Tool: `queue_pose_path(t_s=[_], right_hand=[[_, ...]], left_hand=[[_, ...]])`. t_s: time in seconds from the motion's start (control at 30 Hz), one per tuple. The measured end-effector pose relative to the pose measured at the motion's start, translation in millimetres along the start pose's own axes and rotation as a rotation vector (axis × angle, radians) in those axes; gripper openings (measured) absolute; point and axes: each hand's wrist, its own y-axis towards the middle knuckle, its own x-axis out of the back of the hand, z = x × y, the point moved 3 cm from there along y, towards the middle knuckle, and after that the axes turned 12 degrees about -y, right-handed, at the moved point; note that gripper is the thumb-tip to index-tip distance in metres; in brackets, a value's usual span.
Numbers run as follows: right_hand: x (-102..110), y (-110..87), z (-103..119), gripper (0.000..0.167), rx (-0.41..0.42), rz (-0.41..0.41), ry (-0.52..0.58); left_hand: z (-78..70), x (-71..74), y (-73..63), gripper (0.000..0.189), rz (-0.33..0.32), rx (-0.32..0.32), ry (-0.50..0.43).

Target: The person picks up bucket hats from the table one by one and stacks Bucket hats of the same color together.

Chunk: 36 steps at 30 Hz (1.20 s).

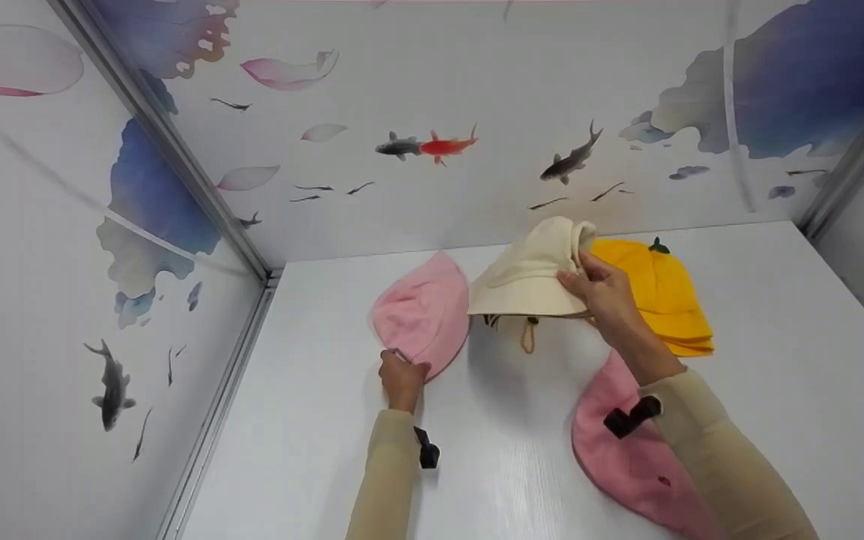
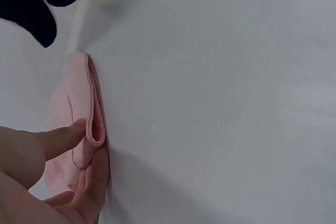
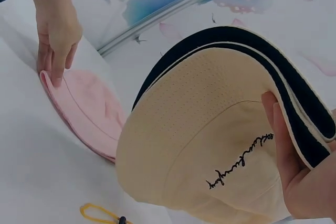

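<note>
My left hand [image 1: 402, 379] pinches the near edge of a light pink bucket hat [image 1: 421, 315], which lies folded on the white table. In the left wrist view, the thumb is on top of the pink brim [image 2: 79, 98] and the fingers are beneath it. Raised over the table, a cream bucket hat [image 1: 529, 274] is gripped at its right side by my right hand [image 1: 612, 300]. Its dark lining and black script [image 3: 239, 163] show in the right wrist view. A yellow cord loop [image 1: 528, 337] hangs below the cream hat.
Behind my right hand lies a yellow hat [image 1: 634, 277] with a small green tip. A darker pink hat [image 1: 612, 450] rests under my right forearm, partly hidden by it. White panels [image 1: 432, 82] painted with fish and petals stand behind and at the sides.
</note>
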Motion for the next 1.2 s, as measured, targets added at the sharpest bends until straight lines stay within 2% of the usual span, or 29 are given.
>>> queue_pose_path(t_s=[0.1, 0.2, 0.37, 0.57, 0.7, 0.8, 0.93, 1.0, 1.07, 1.13, 1.2], right_hand=[[-4.9, 14.7, -4.1, 0.067, 0.032, 0.007, 0.09], [-8.7, 29.2, -14.1, 0.068, 0.055, 0.01, 0.254], [-15.7, 45.1, -43.9, 0.068, 0.017, -0.015, 0.489], [-28.7, 38.2, -82.6, 0.067, -0.115, -0.016, 0.529], [-34.2, 26.5, -99.9, 0.067, -0.219, -0.073, 0.567], [-38.3, 20.2, -107.8, 0.067, -0.307, -0.115, 0.538], [-43.4, 12.9, -117.6, 0.066, -0.383, -0.148, 0.371], [-46.5, 10.0, -122.0, 0.061, -0.425, -0.164, 0.254], [-48.7, 7.0, -127.4, 0.041, -0.475, -0.172, 0.155], [-50.0, 3.4, -132.9, 0.016, -0.525, -0.178, 0.088], [-50.9, 0.1, -138.0, 0.02, -0.552, -0.172, 0.065]], left_hand=[[1.0, 0.6, 0.3, 0.059, 0.0, -0.006, 0.006], [3.2, 1.2, 0.5, 0.047, 0.004, 0.001, 0.012], [6.8, 4.4, 0.6, 0.028, 0.055, 0.042, -0.028], [5.9, 15.2, 3.2, 0.041, 0.063, 0.109, -0.123], [6.1, 20.1, 8.0, 0.036, 0.109, 0.142, -0.195], [5.0, 20.2, 11.4, 0.031, 0.162, 0.175, -0.316], [9.0, 12.9, 13.1, 0.039, 0.208, 0.247, -0.591], [11.5, 10.5, 13.0, 0.043, 0.215, 0.271, -0.686], [14.3, 9.8, 12.9, 0.046, 0.22, 0.268, -0.696], [16.7, 10.1, 12.8, 0.049, 0.22, 0.251, -0.638], [18.3, 11.2, 12.6, 0.052, 0.229, 0.236, -0.566]])
